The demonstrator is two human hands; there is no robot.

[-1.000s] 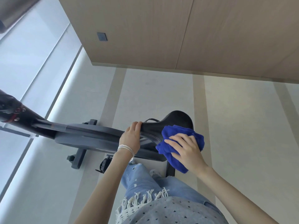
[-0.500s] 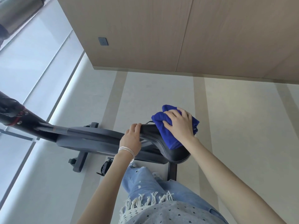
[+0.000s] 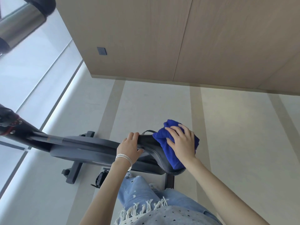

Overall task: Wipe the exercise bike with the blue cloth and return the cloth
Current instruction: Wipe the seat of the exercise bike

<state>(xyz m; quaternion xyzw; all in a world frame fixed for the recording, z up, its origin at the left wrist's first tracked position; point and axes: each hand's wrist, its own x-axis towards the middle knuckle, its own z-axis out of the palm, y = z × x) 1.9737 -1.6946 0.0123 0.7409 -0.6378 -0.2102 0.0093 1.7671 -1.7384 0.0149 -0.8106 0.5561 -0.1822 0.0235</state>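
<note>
Landmark: we place everything by the black saddle [image 3: 151,148] of the exercise bike [image 3: 84,146].
Change, cloth: a second ago we had the blue cloth [image 3: 170,146] low on the near right flank of the saddle; half a second ago it had climbed onto the top, and it now lies bunched across the wide rear part, draping down its near edge.
Change, view: our head has tipped back a little, so the saddle sits lower in view.
Meaning: we judge the saddle top is mid-wipe, with the frame left of it possibly not yet done and the cloth's return not yet due.
Left hand [image 3: 129,146]: fingers closed around the saddle's narrow nose, steadying it; silver bangles [image 3: 124,159] circle the wrist.
Right hand [image 3: 181,143]: flat and spread, palm pressing the cloth onto the saddle, not clenched.
Left of saddle: grey frame, then the front post; a stabiliser foot [image 3: 73,172] on the floor below.
Below saddle: a pedal [image 3: 100,177], blurred, beside our jeans [image 3: 138,192].
Beyond saddle: wood-panelled wall [image 3: 162,38] with a socket [image 3: 101,51].
In the way: nothing blocks the strokes; the pedal near our leg could catch us.
</note>
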